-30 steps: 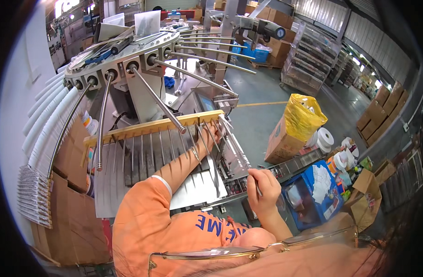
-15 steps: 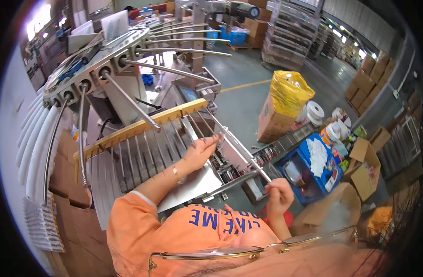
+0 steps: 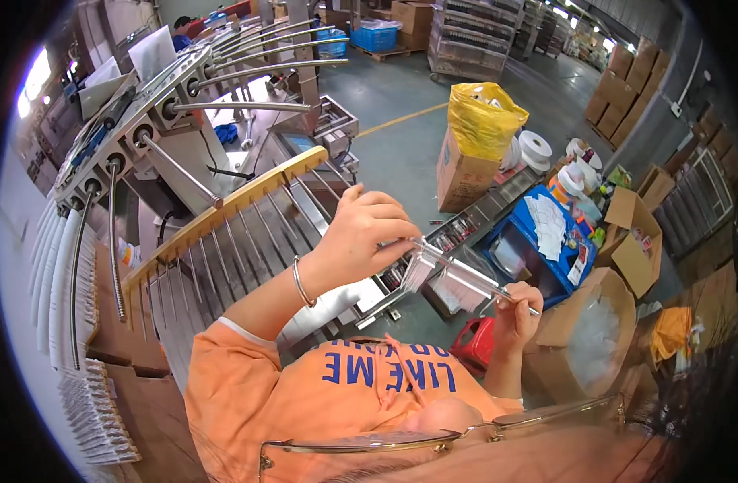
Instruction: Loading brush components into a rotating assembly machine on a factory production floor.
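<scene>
At the left of the frame, a wooden peg rack [image 3: 232, 201] with thin metal pins is seen. At centre, the left end of a metal rod [image 3: 476, 274] is apparently pinched by the fingertips of the left hand [image 3: 369, 229]; clear strips [image 3: 461, 292] are hung from the rod, and its right end is gripped by curled fingers of the right hand [image 3: 516, 315]. The rod is best kept steady, with the strips evenly spaced and untangled. Farther right, a carton [image 3: 463, 173] is topped by a yellow bag [image 3: 486, 121] with whitish scraps; white sheets are laid over a blue bin [image 3: 588, 232]; at lower right, clear film is held in an open carton [image 3: 556, 354].
</scene>
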Tool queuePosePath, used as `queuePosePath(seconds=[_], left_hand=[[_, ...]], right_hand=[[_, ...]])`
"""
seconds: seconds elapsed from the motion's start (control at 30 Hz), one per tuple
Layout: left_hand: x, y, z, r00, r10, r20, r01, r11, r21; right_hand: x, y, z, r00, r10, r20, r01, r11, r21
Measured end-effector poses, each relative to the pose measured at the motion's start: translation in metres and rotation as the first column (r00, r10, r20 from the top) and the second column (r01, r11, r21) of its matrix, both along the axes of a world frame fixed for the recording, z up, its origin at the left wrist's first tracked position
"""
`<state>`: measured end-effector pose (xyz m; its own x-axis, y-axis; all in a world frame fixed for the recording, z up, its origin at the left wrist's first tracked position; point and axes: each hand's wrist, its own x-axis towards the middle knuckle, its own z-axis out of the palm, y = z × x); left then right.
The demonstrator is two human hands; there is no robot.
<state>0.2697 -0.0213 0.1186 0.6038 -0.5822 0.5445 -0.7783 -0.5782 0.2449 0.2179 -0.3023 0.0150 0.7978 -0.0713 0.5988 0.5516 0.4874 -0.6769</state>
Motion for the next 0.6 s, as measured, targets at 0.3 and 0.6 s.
queuePosePath(seconds=[0.3,0.6], left_hand=[[-0.014,-0.022,-0.001,0.979,0.149,0.137,-0.14,0.988,-0.071],[-0.004,-0.023,-0.008,0.987,0.135,0.086,-0.119,0.978,-0.17]], right_hand=[[0.001,-0.003,-0.002,1.0,-0.026,0.001,0.026,1.0,-0.001],[-0.001,-0.006,-0.003,0.998,-0.069,-0.014,0.069,0.998,-0.002]])
